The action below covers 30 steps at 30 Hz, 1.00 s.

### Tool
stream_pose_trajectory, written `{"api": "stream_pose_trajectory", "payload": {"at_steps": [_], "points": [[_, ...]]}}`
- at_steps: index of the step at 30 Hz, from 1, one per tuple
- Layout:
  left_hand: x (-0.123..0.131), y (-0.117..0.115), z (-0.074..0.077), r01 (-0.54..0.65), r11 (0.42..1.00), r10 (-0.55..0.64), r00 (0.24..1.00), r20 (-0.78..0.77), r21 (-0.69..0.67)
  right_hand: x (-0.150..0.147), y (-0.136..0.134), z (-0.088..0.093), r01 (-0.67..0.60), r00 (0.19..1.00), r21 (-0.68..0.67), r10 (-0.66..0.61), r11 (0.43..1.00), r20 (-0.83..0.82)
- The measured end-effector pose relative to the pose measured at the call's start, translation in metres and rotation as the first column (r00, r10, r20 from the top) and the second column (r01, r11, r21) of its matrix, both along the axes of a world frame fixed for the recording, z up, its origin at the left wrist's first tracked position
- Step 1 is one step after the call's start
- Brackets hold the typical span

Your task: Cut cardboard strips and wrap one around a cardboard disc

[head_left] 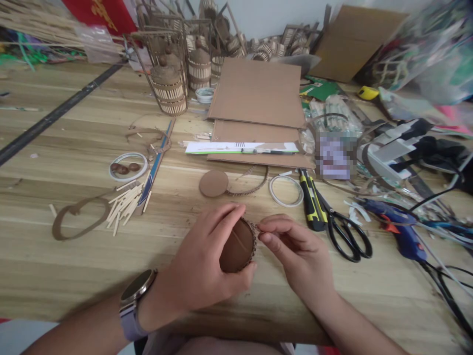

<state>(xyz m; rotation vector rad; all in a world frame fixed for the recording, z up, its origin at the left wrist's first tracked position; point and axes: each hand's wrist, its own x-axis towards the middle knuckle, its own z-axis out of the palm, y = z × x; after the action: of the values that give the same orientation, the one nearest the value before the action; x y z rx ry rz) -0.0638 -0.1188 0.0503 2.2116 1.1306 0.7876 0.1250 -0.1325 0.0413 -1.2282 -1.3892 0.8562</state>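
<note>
A round brown cardboard piece (236, 246) with a ridged, braid-like edging along its right rim is gripped by my left hand (207, 256), fingers over the far side and thumb at the near side. My right hand (299, 251) is beside that rim, thumb and forefinger pinched together. Whatever sits in the pinch is too small to make out; it may be the end of the edging. Just beyond my hands lies a flat cardboard disc (213, 183), with a curved ridged strip (251, 190) next to it.
Right of my hands are a tape roll (286, 191), a utility knife (312, 202), black-handled scissors (349, 236) and a blue glue gun (402, 229). Small wooden sticks (125, 204) lie to the left. Cardboard sheets (258, 91) and little slatted buckets (168, 91) stand farther back.
</note>
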Motion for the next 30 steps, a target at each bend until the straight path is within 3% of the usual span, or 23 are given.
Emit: {"api": "stream_pose_trajectory", "payload": {"at_steps": [9, 20, 30], "points": [[0.000, 0.000, -0.003, 0.017, 0.999, -0.017, 1.000, -0.011, 0.030, 0.000, -0.001, -0.004, -0.052, 0.997, -0.028, 0.050, 0.998, -0.059], [-0.001, 0.002, -0.004, 0.053, 0.995, -0.049, 0.997, -0.054, 0.083, 0.004, -0.003, -0.002, -0.126, 0.981, 0.051, 0.117, 0.991, 0.155], [-0.001, 0.001, -0.001, 0.071, 0.992, -0.065, 0.996, -0.055, 0.108, 0.014, 0.001, -0.001, -0.239, 0.958, -0.040, 0.242, 0.970, 0.155]]}}
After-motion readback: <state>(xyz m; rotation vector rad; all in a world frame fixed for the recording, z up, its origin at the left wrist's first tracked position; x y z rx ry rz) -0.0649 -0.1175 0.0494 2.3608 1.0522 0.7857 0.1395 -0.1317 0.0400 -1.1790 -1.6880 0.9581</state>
